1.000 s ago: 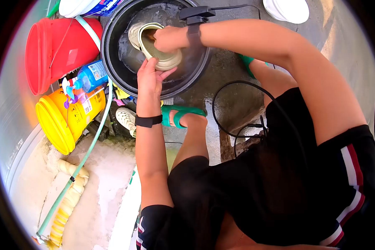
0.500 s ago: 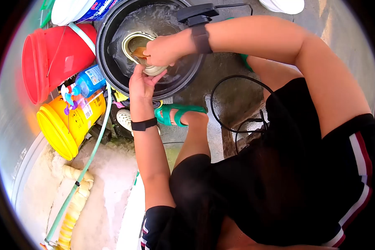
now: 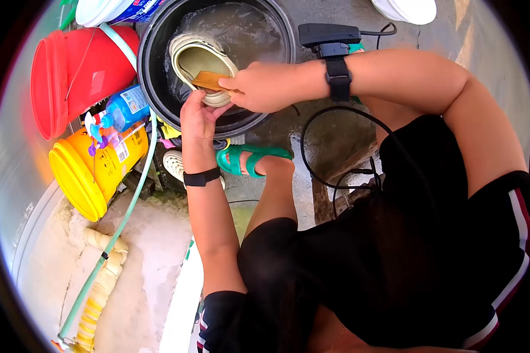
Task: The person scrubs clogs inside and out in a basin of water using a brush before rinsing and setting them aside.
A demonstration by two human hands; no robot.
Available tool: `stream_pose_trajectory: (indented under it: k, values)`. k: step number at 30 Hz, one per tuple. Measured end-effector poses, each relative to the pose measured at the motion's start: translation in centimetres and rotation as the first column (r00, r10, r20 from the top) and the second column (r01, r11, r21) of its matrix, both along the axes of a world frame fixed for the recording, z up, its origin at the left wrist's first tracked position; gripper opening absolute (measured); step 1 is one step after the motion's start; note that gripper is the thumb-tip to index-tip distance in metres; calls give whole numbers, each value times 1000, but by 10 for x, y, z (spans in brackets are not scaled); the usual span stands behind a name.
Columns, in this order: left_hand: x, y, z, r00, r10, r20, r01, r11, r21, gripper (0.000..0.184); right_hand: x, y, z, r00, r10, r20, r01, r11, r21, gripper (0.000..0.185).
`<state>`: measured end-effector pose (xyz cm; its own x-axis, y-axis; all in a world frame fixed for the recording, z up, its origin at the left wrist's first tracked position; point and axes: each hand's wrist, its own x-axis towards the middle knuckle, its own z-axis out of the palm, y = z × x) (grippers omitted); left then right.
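A cream-coloured shoe [image 3: 185, 54] is tilted over the water in a black basin [image 3: 152, 94], its opening facing up. My left hand [image 3: 201, 115] grips the shoe's near end from below, thumb on the rim. In my right hand [image 3: 265, 86] is a flat brown wooden-looking tool [image 3: 209, 80], which lies across the shoe's opening; its underside is hidden. The other cream shoe [image 3: 174, 163] rests on the ground beside my left wrist, partly covered by it.
Left of the basin are a red bucket [image 3: 76, 76], a yellow bucket [image 3: 100, 167] and a blue bottle [image 3: 123, 110]. A pale green hose [image 3: 129, 209] runs past them. A black cable [image 3: 303, 141] loops near my legs. A white bucket [image 3: 407, 9] stands at top right.
My right hand has drawn back to the right out of the shoe, bringing the brown tool into clearer view. The shoe has shifted left and turned slightly, with my left hand still on it.
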<state>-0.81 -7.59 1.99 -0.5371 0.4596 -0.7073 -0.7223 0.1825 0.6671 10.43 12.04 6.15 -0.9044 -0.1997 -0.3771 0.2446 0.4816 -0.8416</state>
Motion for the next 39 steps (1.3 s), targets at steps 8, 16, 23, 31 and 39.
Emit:
stream_pose_trajectory:
  k: [8, 16, 23, 31, 39]
  values:
    - [6, 12, 2, 998, -30, -61, 27, 998, -52, 38, 2, 10, 28, 987, 31, 157, -20, 997, -75, 47]
    - [11, 19, 1, 993, -16, -113, 5, 995, -96, 41, -24, 18, -34, 979, -105, 175, 113, 993, -40, 46]
    - [17, 21, -3, 987, -22, -157, 2, 992, -123, 42, -7, 20, -24, 962, -121, 246, 149, 984, -99, 51]
    - [14, 10, -2, 996, 49, -72, -52, 997, -49, 36, 3, -11, 6, 958, -157, 239, 211, 952, -220, 58]
    - [22, 25, 3, 991, 21, -129, -24, 1000, -18, 36, -24, -6, -47, 999, -34, 33, 35, 999, -31, 52]
